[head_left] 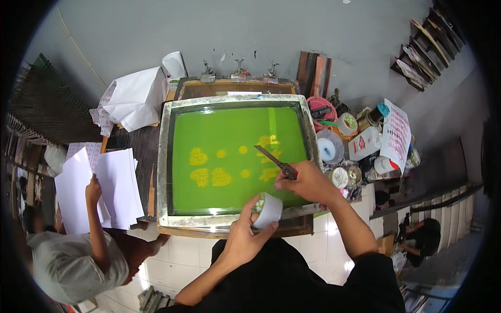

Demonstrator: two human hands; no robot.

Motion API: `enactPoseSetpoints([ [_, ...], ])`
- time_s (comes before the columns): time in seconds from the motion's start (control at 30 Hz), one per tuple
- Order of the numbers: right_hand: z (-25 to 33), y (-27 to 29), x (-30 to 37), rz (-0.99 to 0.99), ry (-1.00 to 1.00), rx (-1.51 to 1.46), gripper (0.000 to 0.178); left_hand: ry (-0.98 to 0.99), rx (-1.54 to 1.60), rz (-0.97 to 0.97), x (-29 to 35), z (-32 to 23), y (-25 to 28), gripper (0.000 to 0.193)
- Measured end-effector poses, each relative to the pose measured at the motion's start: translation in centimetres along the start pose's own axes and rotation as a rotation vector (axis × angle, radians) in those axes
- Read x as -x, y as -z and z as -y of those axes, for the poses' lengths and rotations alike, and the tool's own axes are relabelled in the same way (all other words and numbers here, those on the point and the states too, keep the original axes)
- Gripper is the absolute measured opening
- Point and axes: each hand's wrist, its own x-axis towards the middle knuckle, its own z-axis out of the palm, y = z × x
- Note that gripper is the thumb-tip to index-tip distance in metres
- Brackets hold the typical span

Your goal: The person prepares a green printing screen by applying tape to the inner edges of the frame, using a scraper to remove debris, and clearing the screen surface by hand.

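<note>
Plain grey wall (pixel 156 31) at top, w/ a dark rack of flat items (pixel 425 44) mounted upper right. Floor (pixel 188 255) is white glossy tile, light glare near the surface (pixel 229 229) edge. Stairs w/ railing (pixel 449 208) drop away far right. Dark slatted panel (pixel 47 104) at left.

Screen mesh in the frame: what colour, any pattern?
Bright green screen mesh with yellow blotchy design patches; clearest in the head view.

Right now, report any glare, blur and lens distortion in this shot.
Head view: strong fisheye, dark vignette at the corners, the screen frame bowing; a bright glare stripe on the green mesh; floor tiles reflect light; the right hand, palette knife and left hand with its small tub stay sharp.
</note>
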Motion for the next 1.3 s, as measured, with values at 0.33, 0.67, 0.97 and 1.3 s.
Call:
enactPoseSetpoints([
  [0.33,-11.4,17.9,-14.7,-0.166,0.240,0.334,0.030,0.183,0.496,0.075,-3.3,0.2,-12.9,0.027],
  [0.67,-13.3,20.4,-24.2,-0.095,0.340,0.356,0.033,0.324,0.573,0.088,-7.7,-2.7,-16.4,0.029],
  [0.97,-15.3,20.0,-24.7,-0.213,0.446,0.302,0.039,0.375,0.512,0.097,-8.7,-4.0,-16.7,0.032],
  [1.3,-19.0,20.8,-28.2,-0.136,0.345,0.238,0.081,0.254,0.543,-0.092,-8.1,-2.3,-18.2,0.055],
])
